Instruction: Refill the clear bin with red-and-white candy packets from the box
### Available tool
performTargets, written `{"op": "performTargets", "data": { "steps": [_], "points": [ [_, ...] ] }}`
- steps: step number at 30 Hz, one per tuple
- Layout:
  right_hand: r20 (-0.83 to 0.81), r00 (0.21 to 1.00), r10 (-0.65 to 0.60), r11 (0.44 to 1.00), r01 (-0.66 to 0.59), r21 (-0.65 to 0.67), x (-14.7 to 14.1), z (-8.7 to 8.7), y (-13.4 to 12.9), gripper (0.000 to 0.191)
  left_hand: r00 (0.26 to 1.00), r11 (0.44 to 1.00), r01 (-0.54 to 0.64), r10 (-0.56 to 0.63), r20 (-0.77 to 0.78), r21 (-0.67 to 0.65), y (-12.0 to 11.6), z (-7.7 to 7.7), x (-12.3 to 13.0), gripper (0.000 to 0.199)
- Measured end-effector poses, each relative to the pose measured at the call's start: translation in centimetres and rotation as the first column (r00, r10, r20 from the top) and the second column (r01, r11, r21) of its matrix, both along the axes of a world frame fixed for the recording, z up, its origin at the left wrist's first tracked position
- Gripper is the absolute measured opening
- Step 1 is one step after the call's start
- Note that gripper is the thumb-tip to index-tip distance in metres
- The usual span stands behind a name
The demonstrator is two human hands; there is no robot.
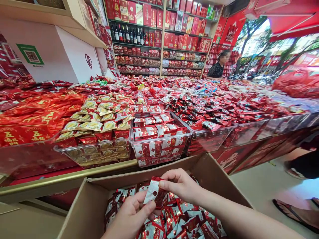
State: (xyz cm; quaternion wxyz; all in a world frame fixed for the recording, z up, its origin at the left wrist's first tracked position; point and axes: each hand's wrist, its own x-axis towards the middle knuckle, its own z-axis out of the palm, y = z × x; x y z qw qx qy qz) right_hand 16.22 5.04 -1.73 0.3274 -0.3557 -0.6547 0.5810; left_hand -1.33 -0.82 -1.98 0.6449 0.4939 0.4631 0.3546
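Pinching one red-and-white packet (152,191), my left hand (133,211) and right hand (181,185), both nearly closed, hover over an open cardboard box (211,177).

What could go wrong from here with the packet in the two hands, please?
The packet, held by the fingers of the left hand and right hand, might slip and be lost among the similar loose packets in the carton.

Behind it, the durian packets, heaped above their tray's rim, could slide if bumped.
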Motion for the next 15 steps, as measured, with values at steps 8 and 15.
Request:
{"op": "performTargets", "data": {
  "steps": [8,15],
  "points": [
    [0.079,0.997,-0.021,0.863,-0.022,0.505,0.8,7.5,-0.2,0.019,1.000,0.999,0.003,-0.003,0.009,-0.040,-0.4,-0.4,0.2,0.037],
    [0.049,0.952,-0.302,0.630,0.161,0.759,-0.3,15.6,7.0,0.015,0.988,0.994,0.107,-0.107,-0.111,0.001,-0.3,-3.4,-0.5,0.044]
  ]
}}
